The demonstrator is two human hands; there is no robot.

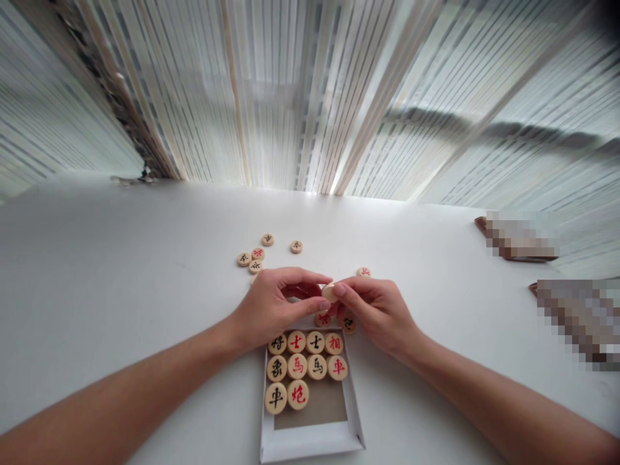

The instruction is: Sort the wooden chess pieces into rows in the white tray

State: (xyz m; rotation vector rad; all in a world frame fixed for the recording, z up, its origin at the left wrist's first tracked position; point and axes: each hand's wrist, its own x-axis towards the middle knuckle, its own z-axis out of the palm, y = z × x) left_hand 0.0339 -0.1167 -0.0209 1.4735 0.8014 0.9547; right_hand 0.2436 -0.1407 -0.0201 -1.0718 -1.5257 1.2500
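A round wooden Chinese chess piece (330, 293) is held up between my hands, its plain pale side showing. My right hand (380, 310) pinches it, the thumb lying on its face. From the other side, the index finger and thumb of my left hand (276, 300) close on its edge. Just below is a white box (312, 442) with rows of Chinese chess pieces (297, 366) lettered in red and black, and bare grey bottom at its lower right. A red-lettered piece (323, 318) and a black-lettered piece (347, 322) lie under my hands, partly hidden.
Several loose pieces (256, 266) lie on the white table (145, 258) beyond my left hand. A red-lettered piece (363, 272) lies beyond my right hand. Two brown-edged, blurred-out objects (520, 239) are at the right. Striped curtains (290, 97) hang along the far edge.
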